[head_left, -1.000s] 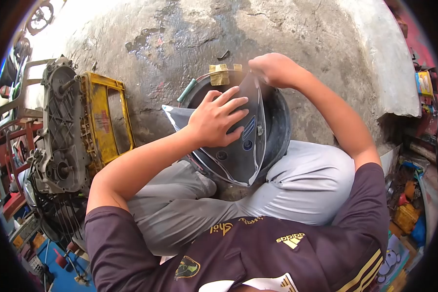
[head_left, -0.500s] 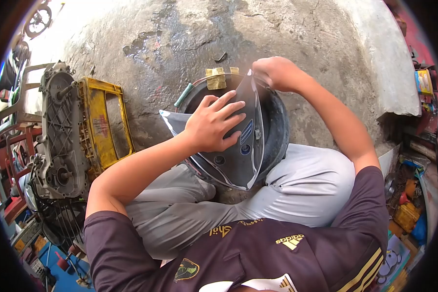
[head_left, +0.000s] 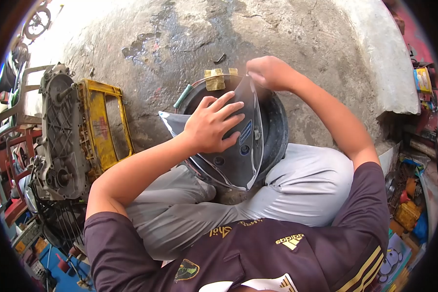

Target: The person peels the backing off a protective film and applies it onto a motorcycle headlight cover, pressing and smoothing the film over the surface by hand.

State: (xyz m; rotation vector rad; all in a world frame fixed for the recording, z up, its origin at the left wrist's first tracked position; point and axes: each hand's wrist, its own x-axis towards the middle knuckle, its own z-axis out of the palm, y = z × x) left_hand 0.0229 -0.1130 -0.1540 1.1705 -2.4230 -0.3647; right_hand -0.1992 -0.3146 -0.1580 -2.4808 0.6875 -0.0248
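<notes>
A dark grey, pointed plastic panel (head_left: 236, 170), with whitish worn edges and a blue striped marking, lies across a round black basin (head_left: 279, 127). My left hand (head_left: 213, 125) rests flat on top of it, fingers spread. At the panel's far tip, my right hand (head_left: 270, 73) is closed with its fingers bent against the edge. Whatever those fingers hold is hidden, and they are slightly blurred. Two yellowish folded pieces (head_left: 215, 81) hang over the basin's far rim. A teal cylindrical piece (head_left: 182, 96) leans at the rim's left.
To my left stand a yellow plastic crate (head_left: 102, 126) and a grey metal engine casing (head_left: 61, 131). A small dark object (head_left: 220, 59) lies on the wet concrete floor (head_left: 297, 39) beyond the basin. A concrete ledge (head_left: 392, 58) and cluttered parts (head_left: 409, 209) are at the right.
My right hand has shifted slightly left and toward me at the panel's tip. My left hand and the panel stay almost where they were.
</notes>
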